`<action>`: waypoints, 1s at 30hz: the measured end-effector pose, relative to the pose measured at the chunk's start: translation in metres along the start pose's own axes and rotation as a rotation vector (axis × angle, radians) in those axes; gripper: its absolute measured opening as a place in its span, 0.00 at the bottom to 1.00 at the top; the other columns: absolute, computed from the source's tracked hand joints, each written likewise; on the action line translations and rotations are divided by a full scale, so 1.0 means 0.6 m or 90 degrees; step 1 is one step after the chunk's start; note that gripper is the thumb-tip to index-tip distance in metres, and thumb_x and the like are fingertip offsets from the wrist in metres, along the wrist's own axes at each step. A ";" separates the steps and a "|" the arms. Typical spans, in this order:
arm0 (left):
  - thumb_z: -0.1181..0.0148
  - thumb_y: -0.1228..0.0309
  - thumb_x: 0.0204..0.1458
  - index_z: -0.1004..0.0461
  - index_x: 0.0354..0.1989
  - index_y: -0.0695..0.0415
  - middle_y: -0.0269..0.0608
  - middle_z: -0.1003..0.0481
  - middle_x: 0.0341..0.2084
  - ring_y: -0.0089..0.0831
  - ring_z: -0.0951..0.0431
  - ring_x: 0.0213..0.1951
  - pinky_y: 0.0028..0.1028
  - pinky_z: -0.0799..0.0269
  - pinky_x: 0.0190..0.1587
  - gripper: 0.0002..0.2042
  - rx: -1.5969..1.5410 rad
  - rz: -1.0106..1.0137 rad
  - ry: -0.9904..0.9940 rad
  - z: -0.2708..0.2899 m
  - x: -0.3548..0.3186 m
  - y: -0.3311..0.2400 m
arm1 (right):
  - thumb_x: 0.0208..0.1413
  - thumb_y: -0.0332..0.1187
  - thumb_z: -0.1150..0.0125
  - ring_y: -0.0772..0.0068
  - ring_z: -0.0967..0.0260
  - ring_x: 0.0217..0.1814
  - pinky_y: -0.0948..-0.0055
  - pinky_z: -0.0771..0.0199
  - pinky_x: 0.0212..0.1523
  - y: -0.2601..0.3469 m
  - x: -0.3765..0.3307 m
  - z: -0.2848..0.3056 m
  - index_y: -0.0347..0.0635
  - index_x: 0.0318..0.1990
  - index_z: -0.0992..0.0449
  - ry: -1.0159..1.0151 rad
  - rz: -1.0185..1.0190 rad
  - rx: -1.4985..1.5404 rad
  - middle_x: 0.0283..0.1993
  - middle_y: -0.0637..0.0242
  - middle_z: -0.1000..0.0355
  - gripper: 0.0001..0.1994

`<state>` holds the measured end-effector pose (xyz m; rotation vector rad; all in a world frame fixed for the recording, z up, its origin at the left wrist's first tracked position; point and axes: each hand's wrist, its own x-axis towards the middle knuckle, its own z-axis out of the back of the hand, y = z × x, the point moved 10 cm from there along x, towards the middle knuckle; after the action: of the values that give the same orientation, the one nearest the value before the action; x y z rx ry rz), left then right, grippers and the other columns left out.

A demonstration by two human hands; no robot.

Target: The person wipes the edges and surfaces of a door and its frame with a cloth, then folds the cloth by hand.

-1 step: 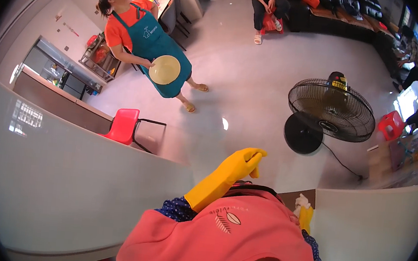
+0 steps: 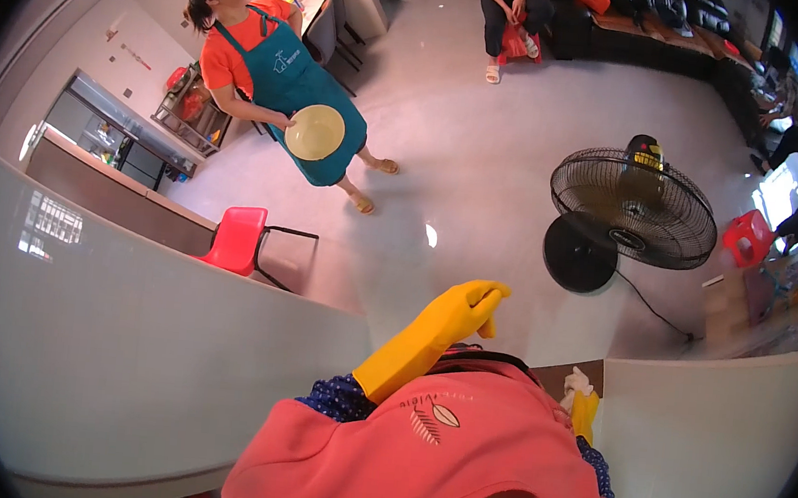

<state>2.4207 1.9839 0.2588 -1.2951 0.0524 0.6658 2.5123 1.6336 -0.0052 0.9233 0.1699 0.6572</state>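
Two yellow-gloved hands — left hand (image 2: 470, 305) raised, empty.

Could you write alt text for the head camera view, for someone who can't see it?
Seen from above, a person in a pink apron raises their left hand in a yellow rubber glove, while the right hand, also gloved, holds a white cloth low by a grey counter. Beyond, another person in a teal apron holds a pale round plate, near a black floor fan and a red chair.
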 end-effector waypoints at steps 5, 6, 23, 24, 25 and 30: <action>0.53 0.65 0.65 0.26 0.52 0.62 0.41 0.23 0.20 0.29 0.22 0.24 0.27 0.26 0.32 0.16 0.014 -0.029 0.017 -0.014 0.002 -0.029 | 0.55 0.31 0.47 0.50 0.28 0.43 0.58 0.28 0.49 -0.003 -0.029 -0.013 0.42 0.34 0.28 -0.002 0.045 -0.095 0.37 0.57 0.27 0.04; 0.52 0.65 0.65 0.26 0.52 0.62 0.41 0.23 0.20 0.29 0.22 0.24 0.27 0.26 0.32 0.16 0.017 -0.038 0.022 -0.016 0.002 -0.032 | 0.55 0.32 0.47 0.51 0.28 0.42 0.57 0.28 0.49 0.000 -0.036 -0.016 0.42 0.34 0.28 -0.002 0.058 -0.107 0.36 0.57 0.27 0.05; 0.53 0.66 0.64 0.26 0.52 0.63 0.40 0.23 0.19 0.28 0.22 0.23 0.27 0.26 0.31 0.16 0.018 -0.053 0.066 -0.032 0.022 -0.040 | 0.53 0.30 0.45 0.48 0.28 0.40 0.59 0.27 0.49 -0.023 -0.107 -0.022 0.41 0.33 0.28 0.036 -0.009 -0.092 0.36 0.57 0.27 0.04; 0.53 0.66 0.64 0.26 0.52 0.63 0.40 0.23 0.19 0.28 0.22 0.23 0.27 0.26 0.31 0.16 0.011 -0.057 0.064 -0.032 0.023 -0.038 | 0.53 0.30 0.45 0.48 0.28 0.40 0.59 0.27 0.49 -0.022 -0.106 -0.022 0.41 0.33 0.28 0.033 -0.014 -0.090 0.36 0.57 0.27 0.04; 0.53 0.66 0.64 0.26 0.52 0.63 0.40 0.23 0.19 0.28 0.22 0.23 0.27 0.26 0.31 0.16 0.011 -0.057 0.064 -0.033 0.023 -0.037 | 0.53 0.30 0.45 0.48 0.28 0.40 0.59 0.27 0.49 -0.022 -0.103 -0.022 0.41 0.33 0.28 0.030 -0.019 -0.083 0.36 0.56 0.27 0.04; 0.54 0.65 0.65 0.26 0.53 0.63 0.41 0.23 0.19 0.28 0.22 0.23 0.27 0.26 0.31 0.17 0.026 -0.056 0.072 -0.029 0.025 -0.031 | 0.53 0.29 0.45 0.48 0.28 0.41 0.58 0.27 0.49 -0.011 -0.080 -0.022 0.41 0.33 0.28 -0.015 -0.055 -0.030 0.35 0.56 0.27 0.03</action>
<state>2.4474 1.9728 0.2637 -1.2866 0.1003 0.5141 2.4718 1.6110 -0.0250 0.8729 0.1725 0.5678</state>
